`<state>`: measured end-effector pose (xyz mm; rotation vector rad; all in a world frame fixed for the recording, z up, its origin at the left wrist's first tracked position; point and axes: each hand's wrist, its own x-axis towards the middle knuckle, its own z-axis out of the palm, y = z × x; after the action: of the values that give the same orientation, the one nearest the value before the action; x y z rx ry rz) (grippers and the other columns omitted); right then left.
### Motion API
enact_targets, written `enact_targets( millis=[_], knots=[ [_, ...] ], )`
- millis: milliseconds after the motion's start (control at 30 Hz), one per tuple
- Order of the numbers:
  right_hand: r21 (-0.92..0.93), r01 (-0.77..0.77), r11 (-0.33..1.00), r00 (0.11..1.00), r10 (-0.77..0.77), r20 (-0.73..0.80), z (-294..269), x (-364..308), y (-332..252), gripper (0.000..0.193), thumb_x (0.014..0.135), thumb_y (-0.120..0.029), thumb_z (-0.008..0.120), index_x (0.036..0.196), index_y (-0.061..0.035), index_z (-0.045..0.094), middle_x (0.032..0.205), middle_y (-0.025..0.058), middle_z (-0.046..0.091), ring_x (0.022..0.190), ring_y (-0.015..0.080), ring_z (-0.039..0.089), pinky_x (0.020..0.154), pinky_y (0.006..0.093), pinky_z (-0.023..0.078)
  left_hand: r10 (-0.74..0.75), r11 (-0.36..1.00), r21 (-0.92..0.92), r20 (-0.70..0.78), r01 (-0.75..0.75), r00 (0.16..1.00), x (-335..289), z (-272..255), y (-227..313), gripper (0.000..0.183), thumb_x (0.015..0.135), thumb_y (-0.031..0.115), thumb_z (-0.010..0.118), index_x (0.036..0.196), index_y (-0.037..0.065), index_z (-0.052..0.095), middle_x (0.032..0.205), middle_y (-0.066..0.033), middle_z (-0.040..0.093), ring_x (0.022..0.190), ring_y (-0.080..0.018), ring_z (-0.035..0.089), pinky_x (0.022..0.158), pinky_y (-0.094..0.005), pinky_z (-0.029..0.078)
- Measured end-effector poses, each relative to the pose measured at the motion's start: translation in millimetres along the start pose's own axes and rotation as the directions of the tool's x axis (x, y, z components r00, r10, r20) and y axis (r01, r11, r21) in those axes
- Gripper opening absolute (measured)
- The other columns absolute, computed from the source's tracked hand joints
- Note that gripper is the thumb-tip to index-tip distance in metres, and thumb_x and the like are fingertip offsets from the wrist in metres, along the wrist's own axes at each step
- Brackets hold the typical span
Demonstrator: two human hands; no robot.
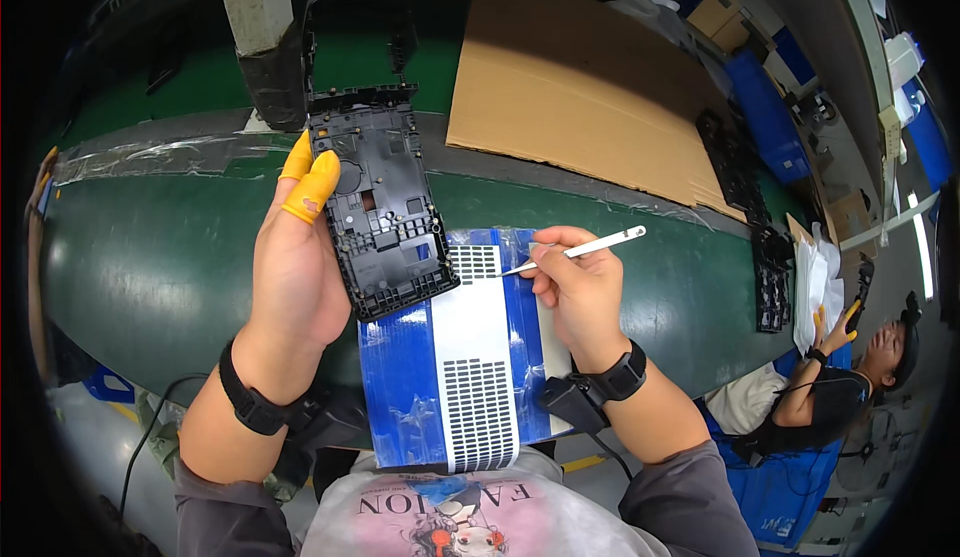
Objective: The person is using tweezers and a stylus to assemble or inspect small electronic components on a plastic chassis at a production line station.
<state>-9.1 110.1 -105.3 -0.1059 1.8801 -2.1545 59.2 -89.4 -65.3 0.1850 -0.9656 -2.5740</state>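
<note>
My left hand [300, 247], with yellow finger cots on its thumb and a finger, grips a black plastic housing [385, 207] by its left edge. The housing is tilted, its ribbed inside facing me and an open frame at its far end. In my right hand [580, 287] is a pair of white tweezers [600, 242], pinched between thumb and fingers. Their tip meets the right edge of a white sheet of small black stickers [480, 407]. Rows of stickers remain at its top and bottom, with bare white between. The sheet lies on a blue taped board [400, 387], partly covered by the housing.
A large cardboard sheet [590, 87] lies across the far side of the green table [160, 247]. A grey post [255, 37] rises behind the housing. Black plastic parts [770, 277] sit at the right, near a co-worker [830, 377] with yellow finger cots.
</note>
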Motion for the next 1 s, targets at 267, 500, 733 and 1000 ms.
enact_targets(
  millis=[267,500,733,1000],
  knots=[
    [0.009,-0.015,1.0,1.0,0.015,0.024,-0.3,1.7,0.3,0.013,0.073,-0.001,0.055,0.086,0.0012,0.054,0.063,0.0054,0.057,0.05,0.0054,0.05,0.04,0.015,0.034,0.0,1.0,-0.008,0.018,0.0,1.0,1.0,3.8,-1.3,0.036,0.086,0.014,0.039,0.12,0.007,0.031,0.109,-0.0086,0.047,0.096,-0.0175,0.05,0.08,-0.0323,0.044],
    [0.172,-0.066,0.983,0.992,0.047,0.114,-4.1,-2.9,-11.9,0.013,0.074,0.0,0.054,0.087,0.0035,0.054,0.063,0.0067,0.057,0.049,0.0055,0.048,0.04,0.0149,0.031,-0.024,1.0,-0.011,0.077,0.025,0.997,0.2,2.1,-7.8,0.037,0.085,0.014,0.043,0.12,0.01,0.032,0.106,-0.0068,0.049,0.091,-0.0149,0.052,0.076,-0.0289,0.045],
    [0.175,0.08,0.981,0.975,-0.114,0.191,37.0,-30.1,-36.3,0.019,0.075,-0.001,0.057,0.092,0.0049,0.053,0.07,0.0044,0.057,0.054,0.0053,0.049,0.047,0.0167,0.034,-0.273,0.957,-0.064,0.134,0.283,0.953,-5.7,4.3,-11.9,0.035,0.086,0.017,0.042,0.119,0.011,0.034,0.106,-0.0057,0.049,0.092,-0.0152,0.052,0.076,-0.0303,0.045],
    [0.208,0.121,0.971,0.955,-0.171,0.242,42.9,-32.0,-24.7,0.02,0.076,-0.001,0.056,0.095,0.0053,0.052,0.079,0.0094,0.06,0.072,0.0136,0.058,0.065,0.0232,0.046,-0.283,0.959,0.005,0.103,0.284,0.954,-14.2,9.6,-16.7,0.042,0.087,0.021,0.039,0.125,0.012,0.027,0.115,-0.0064,0.044,0.102,-0.0178,0.047,0.085,-0.0334,0.041]
  ],
)
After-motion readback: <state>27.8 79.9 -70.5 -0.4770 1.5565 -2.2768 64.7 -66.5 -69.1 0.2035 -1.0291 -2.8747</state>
